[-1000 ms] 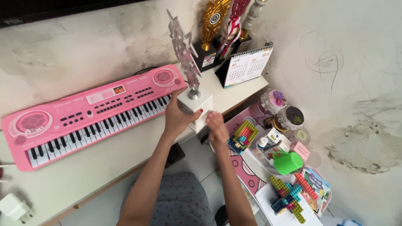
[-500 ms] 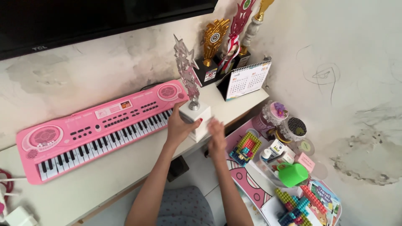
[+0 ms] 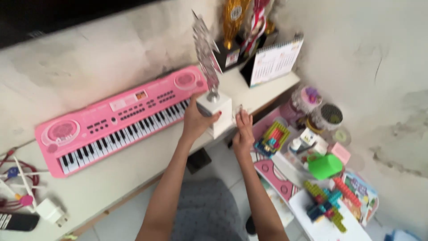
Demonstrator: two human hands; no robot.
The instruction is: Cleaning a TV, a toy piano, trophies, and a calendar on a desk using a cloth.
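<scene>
Head view looks down on a white surface [image 3: 111, 183] along a stained wall. Left hand [image 3: 196, 121] grips the white base of a silver star trophy [image 3: 209, 71], which stands at the surface's front edge, just right of a pink keyboard [image 3: 120, 116]. Right hand [image 3: 243, 131] rests against the base's right side, fingers loosely curled. Behind stand more trophies [image 3: 240, 27] and a desk calendar [image 3: 274, 60]. Toy blocks [image 3: 272, 138] lie lower right.

Single head-worn view, looking steeply down from above; desk [image 3: 111, 187] near, filling 9 to 12 o'clock, low toy table [image 3: 321, 227] at 4 o'clock.
</scene>
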